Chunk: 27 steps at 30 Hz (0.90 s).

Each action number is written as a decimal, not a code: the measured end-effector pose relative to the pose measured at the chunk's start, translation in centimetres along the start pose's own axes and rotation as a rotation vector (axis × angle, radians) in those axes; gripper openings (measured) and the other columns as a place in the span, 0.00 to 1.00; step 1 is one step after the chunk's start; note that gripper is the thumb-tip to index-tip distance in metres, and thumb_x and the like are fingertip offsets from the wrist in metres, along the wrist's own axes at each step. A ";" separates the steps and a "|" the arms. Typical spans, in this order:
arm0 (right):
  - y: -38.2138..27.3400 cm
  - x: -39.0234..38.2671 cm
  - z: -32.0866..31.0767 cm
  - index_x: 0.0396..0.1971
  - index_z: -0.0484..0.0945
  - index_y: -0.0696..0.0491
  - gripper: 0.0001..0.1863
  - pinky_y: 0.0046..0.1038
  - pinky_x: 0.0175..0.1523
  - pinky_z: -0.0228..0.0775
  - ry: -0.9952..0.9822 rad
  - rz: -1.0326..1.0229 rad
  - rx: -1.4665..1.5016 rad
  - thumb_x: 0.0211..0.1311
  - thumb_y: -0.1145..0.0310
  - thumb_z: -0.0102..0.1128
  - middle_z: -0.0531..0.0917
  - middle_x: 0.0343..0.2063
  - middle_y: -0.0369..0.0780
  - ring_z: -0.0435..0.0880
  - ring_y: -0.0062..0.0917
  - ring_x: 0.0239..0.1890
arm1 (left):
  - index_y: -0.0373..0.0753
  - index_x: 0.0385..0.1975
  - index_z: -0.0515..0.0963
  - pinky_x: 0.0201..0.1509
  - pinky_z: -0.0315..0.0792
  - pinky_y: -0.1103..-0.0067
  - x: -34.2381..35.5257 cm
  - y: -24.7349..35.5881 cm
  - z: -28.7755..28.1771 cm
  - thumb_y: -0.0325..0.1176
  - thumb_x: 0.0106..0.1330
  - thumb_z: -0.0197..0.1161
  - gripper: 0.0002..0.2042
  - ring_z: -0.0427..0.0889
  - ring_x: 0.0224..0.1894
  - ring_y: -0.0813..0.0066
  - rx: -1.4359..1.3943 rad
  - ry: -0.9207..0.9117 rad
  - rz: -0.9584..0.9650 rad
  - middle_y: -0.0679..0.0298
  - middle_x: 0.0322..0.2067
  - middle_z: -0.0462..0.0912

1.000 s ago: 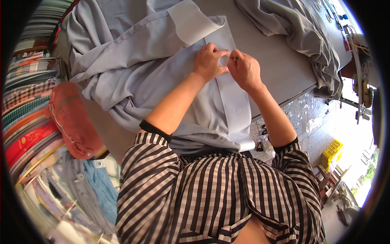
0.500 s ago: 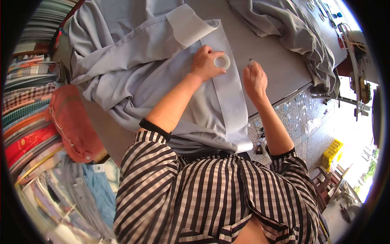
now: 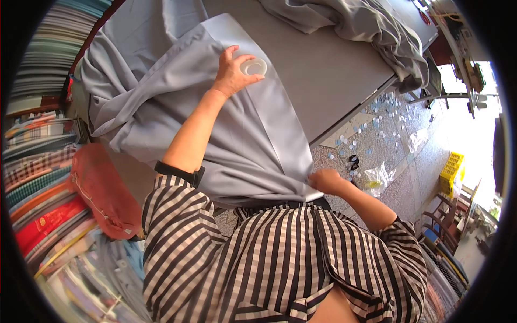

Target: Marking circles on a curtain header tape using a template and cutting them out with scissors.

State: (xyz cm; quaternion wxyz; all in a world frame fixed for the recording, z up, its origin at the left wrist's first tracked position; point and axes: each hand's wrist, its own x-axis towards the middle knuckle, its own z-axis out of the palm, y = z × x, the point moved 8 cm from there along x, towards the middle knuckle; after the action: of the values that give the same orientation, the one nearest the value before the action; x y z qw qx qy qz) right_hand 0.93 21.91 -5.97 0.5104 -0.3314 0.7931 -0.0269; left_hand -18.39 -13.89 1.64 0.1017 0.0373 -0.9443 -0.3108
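A translucent white ring (image 3: 263, 68) sits in the grip of my left hand (image 3: 230, 74), its thumb and fingers closed on the rim. Under it spreads grey curtain fabric (image 3: 188, 126), with a smooth band (image 3: 276, 116) along its right edge. The fabric drapes in folds over the table and hangs toward my waist. My right hand (image 3: 327, 181) is at the near right end of the band, curled and a little blurred. What its fingers hold is too small and smeared to name.
A grey table (image 3: 318, 75) carries more bunched fabric (image 3: 350, 21) at the far right. Stacked cloths (image 3: 40, 183) and a red bundle (image 3: 102, 188) stand at left. Small discs (image 3: 358, 129), a clear plastic bag (image 3: 377, 180) and a yellow crate (image 3: 452, 175) are on the right-hand floor.
The flap of the band folded over at the far end now lies flatter. My left hand has shifted left and farther away with the ring; my right hand has come nearer to my waist.
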 end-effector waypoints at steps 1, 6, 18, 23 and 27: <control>1.4 -0.5 3.1 0.38 0.80 0.50 0.14 0.42 0.43 0.78 -0.013 -0.008 0.036 0.62 0.55 0.56 0.85 0.36 0.47 0.85 0.43 0.38 | 0.50 0.48 0.83 0.70 0.64 0.65 0.3 -0.2 0.4 0.51 0.40 0.81 0.31 0.62 0.66 0.51 -0.025 -0.050 -0.048 0.51 0.64 0.62; 4.1 -0.2 6.6 0.35 0.79 0.51 0.15 0.44 0.43 0.76 0.193 0.086 0.213 0.62 0.53 0.58 0.85 0.33 0.47 0.84 0.46 0.38 | 0.46 0.49 0.81 0.69 0.64 0.67 0.3 0.3 3.6 0.52 0.42 0.80 0.32 0.64 0.68 0.55 -0.222 -0.218 -0.156 0.52 0.66 0.63; 7.1 -3.5 -1.5 0.46 0.78 0.56 0.23 0.42 0.48 0.75 0.616 0.283 0.359 0.58 0.55 0.66 0.82 0.42 0.46 0.83 0.43 0.45 | 0.50 0.52 0.75 0.70 0.47 0.51 -9.8 9.6 9.1 0.45 0.43 0.79 0.32 0.50 0.75 0.53 0.063 -0.284 0.124 0.57 0.68 0.59; 5.1 -5.2 -5.7 0.46 0.77 0.56 0.18 0.40 0.42 0.75 0.905 0.108 0.400 0.60 0.62 0.65 0.82 0.37 0.47 0.83 0.43 0.39 | 0.47 0.53 0.73 0.69 0.53 0.55 -9.7 10.0 8.7 0.44 0.43 0.79 0.34 0.55 0.73 0.51 0.103 -0.247 0.163 0.52 0.66 0.61; 3.2 -4.3 -7.4 0.45 0.77 0.56 0.16 0.40 0.40 0.75 0.939 0.083 0.400 0.61 0.64 0.64 0.83 0.36 0.47 0.84 0.43 0.36 | 0.36 0.52 0.71 0.60 0.68 0.70 -7.6 5.5 6.1 0.43 0.53 0.75 0.30 0.66 0.66 0.61 -0.656 0.022 -0.118 0.52 0.58 0.69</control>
State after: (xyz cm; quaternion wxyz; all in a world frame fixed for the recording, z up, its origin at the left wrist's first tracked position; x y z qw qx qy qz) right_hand -5.68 24.59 -0.22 0.1531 -0.1477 0.9286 -0.3041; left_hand -12.32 -4.90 -1.16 0.1004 0.0608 -0.7889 -0.6032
